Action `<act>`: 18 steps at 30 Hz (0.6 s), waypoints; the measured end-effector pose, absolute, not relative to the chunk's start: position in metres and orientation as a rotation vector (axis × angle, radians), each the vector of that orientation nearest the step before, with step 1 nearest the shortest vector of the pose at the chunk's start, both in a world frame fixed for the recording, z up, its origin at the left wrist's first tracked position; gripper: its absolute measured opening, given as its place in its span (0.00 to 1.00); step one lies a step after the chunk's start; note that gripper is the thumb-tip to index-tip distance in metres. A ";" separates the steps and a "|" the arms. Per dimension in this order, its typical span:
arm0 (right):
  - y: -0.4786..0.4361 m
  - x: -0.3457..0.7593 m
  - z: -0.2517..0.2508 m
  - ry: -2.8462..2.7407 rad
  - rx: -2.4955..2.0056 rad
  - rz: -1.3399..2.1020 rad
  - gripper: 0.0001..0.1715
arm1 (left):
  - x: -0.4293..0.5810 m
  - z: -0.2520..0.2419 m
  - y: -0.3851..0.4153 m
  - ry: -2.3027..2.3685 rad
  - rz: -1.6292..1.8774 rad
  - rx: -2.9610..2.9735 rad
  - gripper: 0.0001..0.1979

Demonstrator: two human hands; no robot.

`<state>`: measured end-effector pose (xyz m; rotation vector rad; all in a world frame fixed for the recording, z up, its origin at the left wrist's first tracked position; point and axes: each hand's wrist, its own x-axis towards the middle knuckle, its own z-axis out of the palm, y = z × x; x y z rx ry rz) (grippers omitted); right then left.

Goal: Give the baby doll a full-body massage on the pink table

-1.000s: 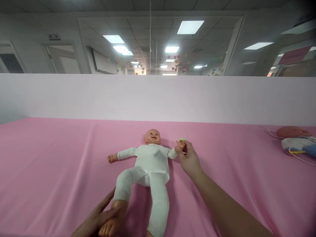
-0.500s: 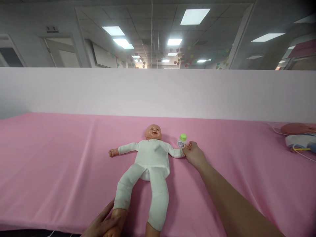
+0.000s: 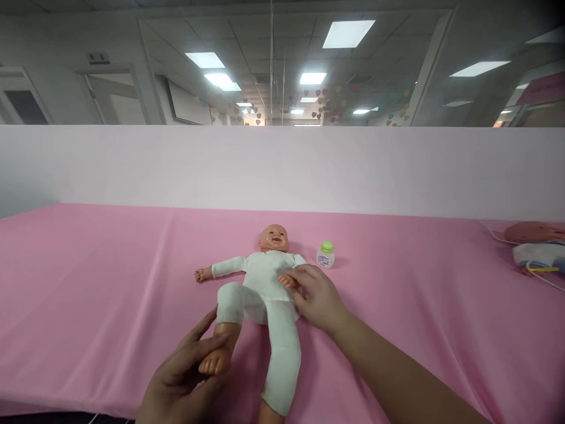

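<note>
At the left, the person's left hand (image 3: 176, 371) is wrapped around the ankle of one leg of the baby doll (image 3: 267, 277), thumb over the front and fingers behind, while that knee is bent and the other leg lies nearly straight. The doll is on its back in the middle, head away from the person. To the right, the right hand (image 3: 320, 297) is closed lightly at the wrist of the near arm, bringing the doll's small hand over its torso; the opposite arm lies stretched out. The step in hand appears to be moving an arm and a leg at once, bending both inward; the next move seems to call for a gentle, even hold on both limbs so that the body does not roll. A pink sheet (image 3: 101, 277), softly creased, covers the surface. Just beyond the right hand stands a small bottle (image 3: 325, 255) with a green cap, and at the far right lie a skin-toned object (image 3: 532, 232) and a white-and-blue cloth (image 3: 541, 254). Behind runs a white panel (image 3: 282, 168); above it, from left to right, show a doorway (image 3: 117, 100), heart decorations (image 3: 324, 106) and lit ceiling panels (image 3: 348, 34).
</note>
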<state>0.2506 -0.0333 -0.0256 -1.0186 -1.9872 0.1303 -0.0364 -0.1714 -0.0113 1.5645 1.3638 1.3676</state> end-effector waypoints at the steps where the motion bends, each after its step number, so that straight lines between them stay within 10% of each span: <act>1: -0.034 0.248 -0.027 -2.041 -1.001 0.095 0.23 | -0.032 -0.008 -0.165 1.349 1.398 1.567 0.20; 18: -0.029 0.253 -0.033 -1.877 -0.952 0.283 0.22 | -0.012 -0.004 -0.133 1.318 1.356 1.569 0.20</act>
